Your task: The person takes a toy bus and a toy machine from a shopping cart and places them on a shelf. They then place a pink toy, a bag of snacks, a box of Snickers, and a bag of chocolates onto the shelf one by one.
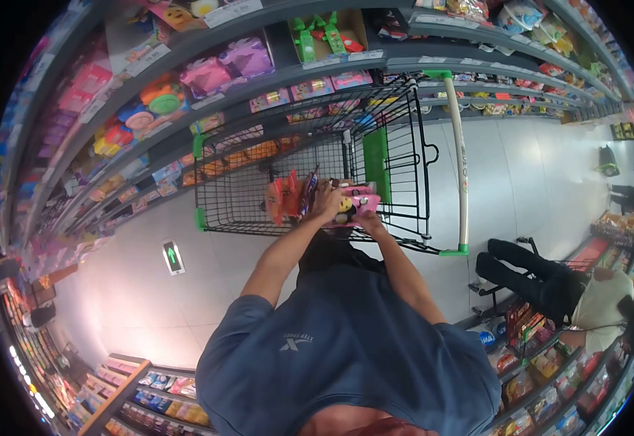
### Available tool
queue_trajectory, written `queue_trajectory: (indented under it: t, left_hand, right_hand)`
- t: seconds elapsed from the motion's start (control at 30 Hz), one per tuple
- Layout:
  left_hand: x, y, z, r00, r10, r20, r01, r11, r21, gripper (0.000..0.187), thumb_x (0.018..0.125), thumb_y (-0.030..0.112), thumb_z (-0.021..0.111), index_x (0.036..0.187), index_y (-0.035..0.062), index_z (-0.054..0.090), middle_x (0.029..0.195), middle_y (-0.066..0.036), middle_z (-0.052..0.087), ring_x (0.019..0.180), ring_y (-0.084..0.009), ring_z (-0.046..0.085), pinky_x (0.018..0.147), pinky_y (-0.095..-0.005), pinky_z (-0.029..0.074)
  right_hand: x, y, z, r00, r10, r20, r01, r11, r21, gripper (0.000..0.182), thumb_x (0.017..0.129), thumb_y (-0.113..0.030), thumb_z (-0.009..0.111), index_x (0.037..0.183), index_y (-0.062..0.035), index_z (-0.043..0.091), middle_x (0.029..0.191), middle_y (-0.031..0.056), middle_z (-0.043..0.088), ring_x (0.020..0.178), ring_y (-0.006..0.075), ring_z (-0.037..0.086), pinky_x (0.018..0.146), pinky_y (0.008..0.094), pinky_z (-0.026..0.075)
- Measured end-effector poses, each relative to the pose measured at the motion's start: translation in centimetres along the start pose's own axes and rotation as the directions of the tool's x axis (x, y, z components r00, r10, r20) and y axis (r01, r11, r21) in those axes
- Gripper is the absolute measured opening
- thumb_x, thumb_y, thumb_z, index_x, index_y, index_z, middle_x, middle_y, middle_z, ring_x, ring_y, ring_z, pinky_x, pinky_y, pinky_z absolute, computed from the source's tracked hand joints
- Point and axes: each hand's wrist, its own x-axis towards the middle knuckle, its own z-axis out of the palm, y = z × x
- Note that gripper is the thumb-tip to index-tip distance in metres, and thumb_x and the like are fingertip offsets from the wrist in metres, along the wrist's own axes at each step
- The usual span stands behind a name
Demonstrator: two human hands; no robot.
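Over the near side of a black wire shopping cart (226,227) with green corners, my two hands are close together. A pink package (364,201) with a yellow and black figure on it is between them. My left hand (324,202) has its fingers bent over the package's left end. From the near right, my right hand (369,221) grips its lower edge. Just left of my left hand are a dark purple packet (308,193) and an orange-red packet (283,198). What lies beneath my hands is hidden.
Shelves (280,76) of toys and snacks curve along the cart's far side. The cart's pale handle (458,160) is at the right. Another person (549,287) with a cart stands at the lower right. A green arrow sign (173,257) marks the floor (208,291).
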Motion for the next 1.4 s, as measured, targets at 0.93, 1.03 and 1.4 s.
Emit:
queue_trajectory:
  t: [0.93, 1.03, 1.4]
  left_hand:
    - [-2.9, 2.4, -22.9, 0.915, -0.261, -0.307, -0.130, 0.529, -0.838, 0.021, 0.092, 0.017, 0.060, 0.092, -0.0028, 0.067, 0.078, -0.002, 0.065, 0.071, -0.0062, 0.057, 0.064, -0.0225, 0.044]
    - [-2.6, 2.8, -26.8, 0.913, -0.194, -0.358, -0.208, 0.533, -0.820, 0.024, 0.090, 0.018, 0.062, 0.090, -0.0047, 0.067, 0.074, -0.004, 0.066, 0.069, -0.0070, 0.058, 0.061, -0.0249, 0.044]
    - [-1.6, 1.1, -32.7, 0.893, -0.126, -0.433, -0.313, 0.516, -0.797, 0.020, 0.092, 0.014, 0.061, 0.090, -0.0056, 0.067, 0.075, -0.001, 0.065, 0.067, -0.0037, 0.054, 0.059, -0.0221, 0.042]
  right_hand:
    - [-14.0, -25.6, -9.9, 0.778, -0.570, -0.263, 0.575, 0.478, 0.664, 0.024, 0.090, -0.007, 0.062, 0.113, -0.0018, 0.055, 0.093, -0.0014, 0.061, 0.081, 0.0068, 0.054, 0.075, 0.0239, 0.044]
    - [-14.4, -28.2, -11.4, 0.763, -0.600, -0.240, 0.588, 0.491, 0.643, 0.023, 0.092, -0.007, 0.060, 0.113, -0.0015, 0.055, 0.096, -0.0004, 0.061, 0.084, 0.0068, 0.056, 0.078, 0.0239, 0.045]
    - [-16.6, -34.8, -11.5, 0.638, -0.703, -0.315, 0.757, 0.498, 0.423, 0.023, 0.092, -0.009, 0.062, 0.113, -0.0056, 0.052, 0.077, -0.0096, 0.038, 0.068, 0.0017, 0.034, 0.060, 0.0185, 0.031]
